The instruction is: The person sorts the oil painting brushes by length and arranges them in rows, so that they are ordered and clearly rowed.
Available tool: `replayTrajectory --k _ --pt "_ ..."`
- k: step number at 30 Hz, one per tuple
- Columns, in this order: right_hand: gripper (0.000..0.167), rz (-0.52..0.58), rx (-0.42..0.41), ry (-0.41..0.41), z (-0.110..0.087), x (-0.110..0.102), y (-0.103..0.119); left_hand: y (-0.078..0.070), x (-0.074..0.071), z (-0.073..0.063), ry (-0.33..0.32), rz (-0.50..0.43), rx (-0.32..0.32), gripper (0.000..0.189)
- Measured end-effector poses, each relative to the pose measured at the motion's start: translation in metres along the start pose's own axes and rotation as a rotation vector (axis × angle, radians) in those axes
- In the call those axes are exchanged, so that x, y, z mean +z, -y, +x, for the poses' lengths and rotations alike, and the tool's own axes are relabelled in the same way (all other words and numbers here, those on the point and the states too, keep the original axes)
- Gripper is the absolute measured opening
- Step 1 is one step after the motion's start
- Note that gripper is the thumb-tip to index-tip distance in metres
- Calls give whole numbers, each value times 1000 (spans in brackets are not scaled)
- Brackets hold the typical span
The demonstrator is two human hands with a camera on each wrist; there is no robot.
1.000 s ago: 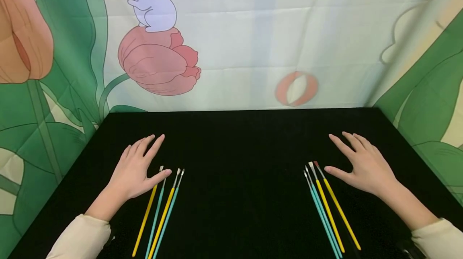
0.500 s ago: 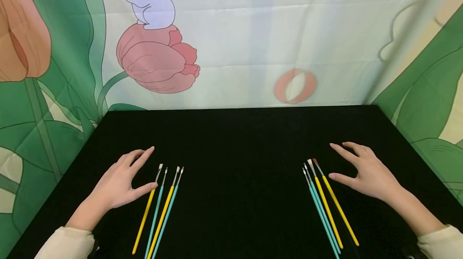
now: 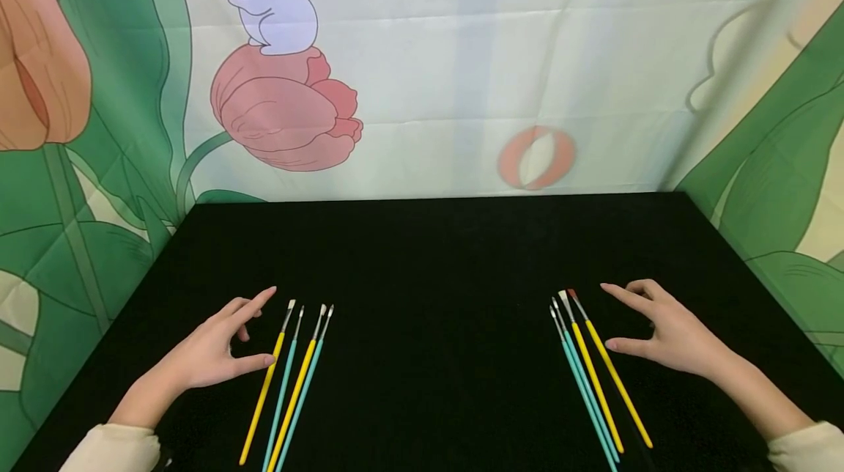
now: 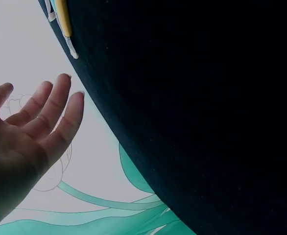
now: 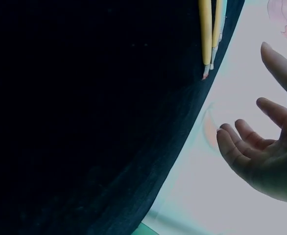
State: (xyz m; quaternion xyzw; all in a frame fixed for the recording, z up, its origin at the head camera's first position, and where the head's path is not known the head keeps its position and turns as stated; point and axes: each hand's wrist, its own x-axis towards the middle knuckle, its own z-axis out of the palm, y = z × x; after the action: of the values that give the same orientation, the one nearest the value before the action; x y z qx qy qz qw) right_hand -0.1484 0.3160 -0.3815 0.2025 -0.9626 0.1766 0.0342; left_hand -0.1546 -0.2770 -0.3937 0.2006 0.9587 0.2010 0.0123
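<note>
In the head view my left hand (image 3: 204, 347) hovers at the left, its thumb tip overlapping the outer yellow paintbrush (image 3: 262, 396); contact cannot be told. Two teal paintbrushes and another yellow paintbrush (image 3: 294, 397) lie just right of it. My right hand (image 3: 682, 329) is at the right, thumb and index finger spread, beside a yellow paintbrush (image 3: 617, 382) with a red tip. Left of that one lie a second yellow paintbrush (image 3: 596, 384) and two teal ones. Neither hand holds anything. Both wrist views show the hands with fingers loosely bent, apart from the brushes.
A black tabletop (image 3: 435, 311) carries both brush groups, with a wide gap between them. Behind it hangs a printed curtain (image 3: 422, 76) with tulips, leaves and a white animal. Bristle ends of the brushes point toward the curtain.
My left hand has moved left and toward me, baring the brush heads. My right hand has moved slightly toward me. The fingers of both hands have bent more. The brushes lie unmoved.
</note>
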Motion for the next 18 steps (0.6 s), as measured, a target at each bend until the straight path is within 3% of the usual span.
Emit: replayTrajectory --k 9,14,18 --pt "83 162 41 104 2 7 -8 12 -3 -3 152 -107 -52 94" --pt "81 245 54 175 3 11 -12 17 -2 -2 240 -204 -96 96" --pt "77 337 44 219 3 15 -15 22 -2 -1 285 -300 -88 90"
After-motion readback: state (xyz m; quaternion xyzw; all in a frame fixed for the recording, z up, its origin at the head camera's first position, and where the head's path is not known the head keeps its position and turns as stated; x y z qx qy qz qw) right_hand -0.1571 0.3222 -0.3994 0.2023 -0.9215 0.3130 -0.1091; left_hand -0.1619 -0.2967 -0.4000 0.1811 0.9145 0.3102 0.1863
